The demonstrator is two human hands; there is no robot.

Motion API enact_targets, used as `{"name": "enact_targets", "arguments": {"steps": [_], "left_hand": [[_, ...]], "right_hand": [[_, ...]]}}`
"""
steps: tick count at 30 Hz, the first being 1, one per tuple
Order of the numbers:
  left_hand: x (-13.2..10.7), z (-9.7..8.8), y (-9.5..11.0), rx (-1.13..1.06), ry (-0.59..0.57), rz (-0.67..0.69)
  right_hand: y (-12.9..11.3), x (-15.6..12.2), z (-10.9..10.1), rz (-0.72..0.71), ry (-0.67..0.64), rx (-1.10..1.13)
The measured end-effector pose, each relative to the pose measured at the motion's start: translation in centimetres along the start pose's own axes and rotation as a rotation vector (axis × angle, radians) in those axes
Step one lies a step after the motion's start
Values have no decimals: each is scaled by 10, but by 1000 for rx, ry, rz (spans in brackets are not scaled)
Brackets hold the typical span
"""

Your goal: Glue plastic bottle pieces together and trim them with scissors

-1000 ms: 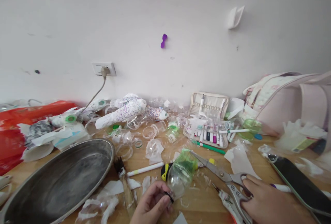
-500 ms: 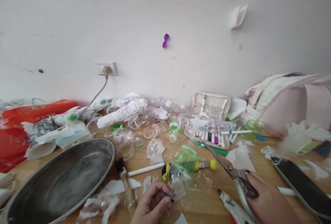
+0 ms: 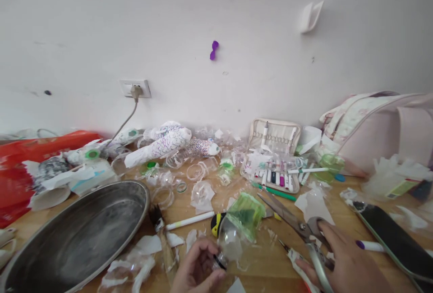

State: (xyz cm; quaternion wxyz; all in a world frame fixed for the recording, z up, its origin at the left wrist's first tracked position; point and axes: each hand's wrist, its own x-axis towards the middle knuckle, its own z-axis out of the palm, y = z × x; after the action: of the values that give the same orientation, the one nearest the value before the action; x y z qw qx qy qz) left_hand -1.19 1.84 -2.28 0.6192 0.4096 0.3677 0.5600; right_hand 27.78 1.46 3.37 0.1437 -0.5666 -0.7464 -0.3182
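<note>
My left hand [image 3: 199, 268] pinches the neck of a cut clear plastic bottle piece [image 3: 232, 239] between thumb and fingers. A crumpled green plastic piece [image 3: 248, 214] sits at its far end; whether the two are joined I cannot tell. My right hand [image 3: 348, 257] holds metal scissors [image 3: 304, 230] by the handles, blades slightly apart and pointing up-left, to the right of the green plastic. Under the right hand lies a pointed tool with a pale, patterned handle [image 3: 294, 254]. A yellow-and-black tool [image 3: 216, 224] is partly hidden behind the bottle piece.
A large oval metal tray [image 3: 144, 194] stands on the left, beside a brush [image 3: 164, 239]. An open marker case [image 3: 270, 171], paper fish [image 3: 172, 142] and plastic scraps are at the back. A phone [image 3: 389, 230] and pink bag [image 3: 375, 135] are on the right.
The bottle piece and green plastic have tilted to the right, covering more of the yellow-and-black tool. The scissor blades have parted, and my right hand's grip has shifted on the handles.
</note>
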Motion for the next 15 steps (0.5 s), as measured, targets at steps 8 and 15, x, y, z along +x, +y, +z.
{"name": "enact_targets", "arguments": {"steps": [8,15], "left_hand": [[4,-14,-4,277,-84,252],[4,-16,-7,252,-56,211]], "right_hand": [[1,-2,6,-47,13,-52],[5,-13,15,-60,-19,-9]]}}
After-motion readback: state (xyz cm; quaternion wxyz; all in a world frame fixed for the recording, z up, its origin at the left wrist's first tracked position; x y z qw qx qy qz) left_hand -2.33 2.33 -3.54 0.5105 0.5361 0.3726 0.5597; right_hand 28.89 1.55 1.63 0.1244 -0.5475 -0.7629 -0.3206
